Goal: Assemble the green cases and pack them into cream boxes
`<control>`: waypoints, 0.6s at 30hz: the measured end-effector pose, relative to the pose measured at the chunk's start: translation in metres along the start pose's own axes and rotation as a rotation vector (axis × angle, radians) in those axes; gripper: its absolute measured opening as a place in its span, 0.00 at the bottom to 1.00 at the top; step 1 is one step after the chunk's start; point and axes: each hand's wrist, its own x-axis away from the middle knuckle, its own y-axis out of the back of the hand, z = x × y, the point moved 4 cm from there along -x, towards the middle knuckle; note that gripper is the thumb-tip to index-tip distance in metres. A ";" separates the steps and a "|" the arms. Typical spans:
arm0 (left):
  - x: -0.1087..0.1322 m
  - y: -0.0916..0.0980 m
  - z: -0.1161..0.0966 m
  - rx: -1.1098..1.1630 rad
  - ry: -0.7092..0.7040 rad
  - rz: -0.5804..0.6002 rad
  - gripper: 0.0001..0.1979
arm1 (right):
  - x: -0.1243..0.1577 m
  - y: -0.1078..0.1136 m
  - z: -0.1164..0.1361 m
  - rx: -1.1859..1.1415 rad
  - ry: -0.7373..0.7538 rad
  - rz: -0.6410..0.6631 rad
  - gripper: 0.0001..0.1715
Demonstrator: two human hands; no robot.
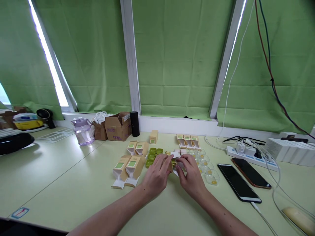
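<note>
Left hand: fingers of the left hand (157, 172) bent over a small kraft box (170, 167), holding it from its left side.
Right hand: the right hand (190, 175) has thumb and fingers curled in at the box's open end; whether they pinch the flap or the green piece I cannot tell.
Held box: between the two hands, a white flap (175, 154) standing up at its far side, a green piece (174, 163) showing at the opening.
Green cups: just left of and beyond the grip, several green cups (150, 156) grouped together, partly hidden by the left hand.
Clear covers: just right of the grip, transparent covers (212, 178) with yellow spots, in rows.
Left of the grip: four open boxes (135, 165) with green labels, in two pairs, one pair behind the other.
Beyond the grip: one upright box (154, 136); to its right, three open boxes (188, 141) side by side.
Farther right: two phones (239, 183), then a white power strip (253, 159).
Far left: a brown carton (118, 127) and a purple jug (83, 131).
</note>
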 end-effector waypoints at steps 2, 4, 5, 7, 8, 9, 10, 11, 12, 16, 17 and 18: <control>0.001 -0.002 -0.001 -0.030 -0.034 0.004 0.35 | 0.000 -0.004 -0.002 -0.017 -0.045 0.012 0.08; 0.001 -0.003 -0.002 -0.047 -0.055 0.009 0.35 | 0.000 -0.006 -0.003 -0.034 -0.084 0.013 0.06; 0.001 -0.003 -0.002 -0.051 -0.056 0.013 0.35 | 0.000 -0.006 -0.003 -0.044 -0.099 0.010 0.06; 0.001 -0.004 -0.002 -0.050 -0.044 0.023 0.34 | 0.000 -0.006 -0.004 -0.067 -0.122 0.002 0.06; 0.001 -0.003 -0.002 -0.048 -0.035 0.028 0.34 | 0.000 -0.005 -0.003 -0.079 -0.131 -0.002 0.06; 0.001 -0.003 -0.001 -0.046 -0.027 0.030 0.35 | -0.001 -0.005 -0.003 -0.092 -0.139 -0.006 0.06; 0.000 -0.002 -0.001 -0.045 -0.019 0.029 0.35 | -0.001 -0.004 -0.003 -0.106 -0.146 -0.013 0.06; 0.000 -0.001 0.000 -0.045 -0.011 0.027 0.35 | -0.002 -0.002 -0.003 -0.122 -0.153 -0.020 0.07; -0.001 0.000 0.001 -0.044 -0.003 0.024 0.35 | -0.002 -0.001 -0.002 -0.138 -0.157 -0.028 0.07; -0.002 0.003 0.004 -0.048 0.016 0.009 0.36 | -0.004 0.002 -0.003 -0.219 -0.176 -0.066 0.10; -0.002 0.003 0.005 -0.051 0.018 0.007 0.36 | -0.005 0.003 -0.003 -0.241 -0.186 -0.074 0.10; -0.003 0.003 0.005 -0.054 0.020 0.006 0.36 | -0.005 0.003 -0.004 -0.264 -0.199 -0.079 0.11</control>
